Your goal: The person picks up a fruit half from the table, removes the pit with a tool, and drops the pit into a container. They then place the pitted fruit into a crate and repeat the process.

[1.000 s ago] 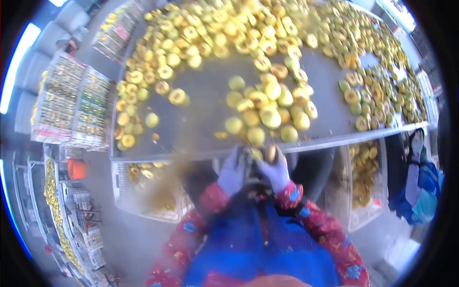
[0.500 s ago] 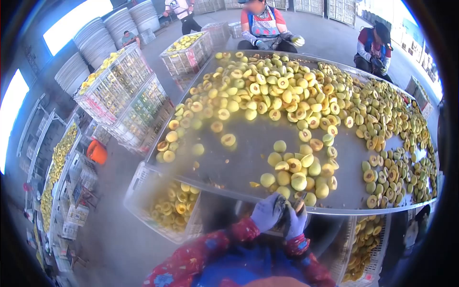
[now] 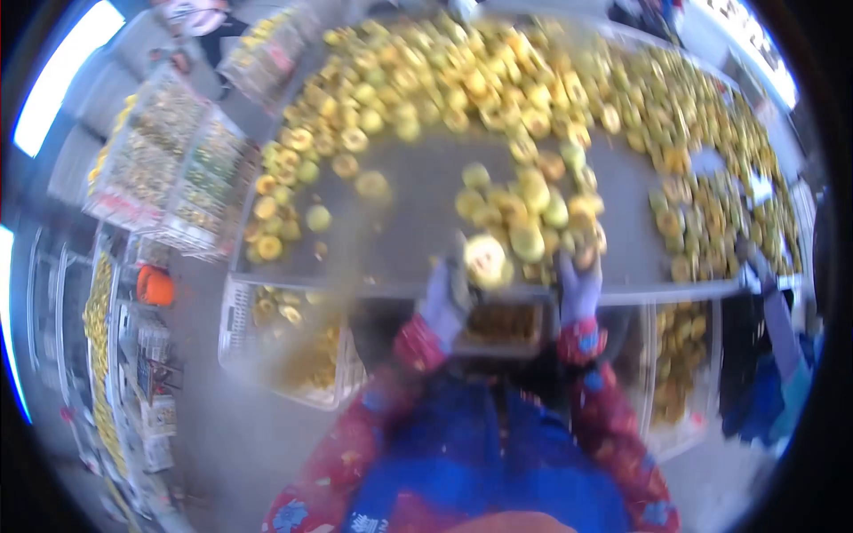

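Observation:
Yellow-green peach-like fruit, many pieces cut in half, covers the metal table (image 3: 400,235). At the near edge my left hand (image 3: 446,293), in a pale purple glove with dark fingers, grips a fruit half (image 3: 484,258) whose cut face points up. My right hand (image 3: 579,289), gloved alike, reaches over the table edge against the right side of a small fruit pile (image 3: 526,235). Blur smears its fingers, and I cannot make out whether they hold anything. No knife can be made out in either hand.
Crates of cut fruit stand below the table edge at left (image 3: 333,373) and right (image 3: 680,382), with a bin (image 3: 502,329) between. Stacked crates (image 3: 169,155) and an orange bucket (image 3: 155,286) are further left. A co-worker's sleeve (image 3: 782,333) reaches in at right.
The view has tilted down. My hands, close together before with what looks like a wooden handle at the right one, are now apart on either side of the small pile.

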`<control>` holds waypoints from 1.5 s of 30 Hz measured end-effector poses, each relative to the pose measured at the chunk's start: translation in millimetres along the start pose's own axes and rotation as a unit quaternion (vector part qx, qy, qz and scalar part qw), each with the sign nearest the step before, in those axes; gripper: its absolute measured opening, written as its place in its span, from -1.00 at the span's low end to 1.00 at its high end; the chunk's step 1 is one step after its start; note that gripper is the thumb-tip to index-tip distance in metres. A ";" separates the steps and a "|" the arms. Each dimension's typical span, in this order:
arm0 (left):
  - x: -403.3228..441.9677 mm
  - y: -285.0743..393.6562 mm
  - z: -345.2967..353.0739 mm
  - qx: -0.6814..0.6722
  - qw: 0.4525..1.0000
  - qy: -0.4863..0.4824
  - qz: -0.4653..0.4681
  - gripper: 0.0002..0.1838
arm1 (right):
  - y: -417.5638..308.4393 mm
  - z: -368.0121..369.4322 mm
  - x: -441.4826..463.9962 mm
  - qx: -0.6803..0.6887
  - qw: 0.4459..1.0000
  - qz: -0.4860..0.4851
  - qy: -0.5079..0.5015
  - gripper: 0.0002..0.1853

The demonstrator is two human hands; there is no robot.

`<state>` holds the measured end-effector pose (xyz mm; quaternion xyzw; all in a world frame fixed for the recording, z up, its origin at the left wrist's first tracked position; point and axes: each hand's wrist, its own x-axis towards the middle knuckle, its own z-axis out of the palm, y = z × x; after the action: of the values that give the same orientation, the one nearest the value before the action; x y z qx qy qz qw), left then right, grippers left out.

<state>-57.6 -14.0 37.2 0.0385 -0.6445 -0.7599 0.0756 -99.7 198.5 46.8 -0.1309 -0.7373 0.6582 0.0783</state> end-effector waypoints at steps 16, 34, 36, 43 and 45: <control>-6.8 22.0 29.2 0.108 0.987 -0.106 0.060 -0.63 | -41.9 14.3 -54.6 0.122 0.967 0.118 -0.190 -0.62; -25.0 -2.9 62.8 -0.041 0.996 0.057 -0.062 -0.79 | -3.6 29.0 -58.0 0.252 0.947 0.125 -0.156 -0.52; -23.9 26.4 52.6 0.207 0.976 0.013 -0.062 -0.76 | 18.0 25.5 -51.1 0.248 0.946 0.100 -0.181 -0.53; -14.8 -18.5 29.9 0.153 0.982 -0.085 0.064 -0.67 | 2.9 23.4 -61.9 0.207 0.939 0.160 -0.222 -0.51; -21.4 -13.8 37.7 0.281 0.957 -0.054 0.034 -0.72 | 27.2 18.3 -57.7 0.194 0.946 0.143 -0.217 -0.51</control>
<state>-43.3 28.4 29.1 -0.0051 -0.8364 -0.5456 0.0528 -47.5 166.8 21.0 -0.0710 -0.5677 0.8054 -0.1550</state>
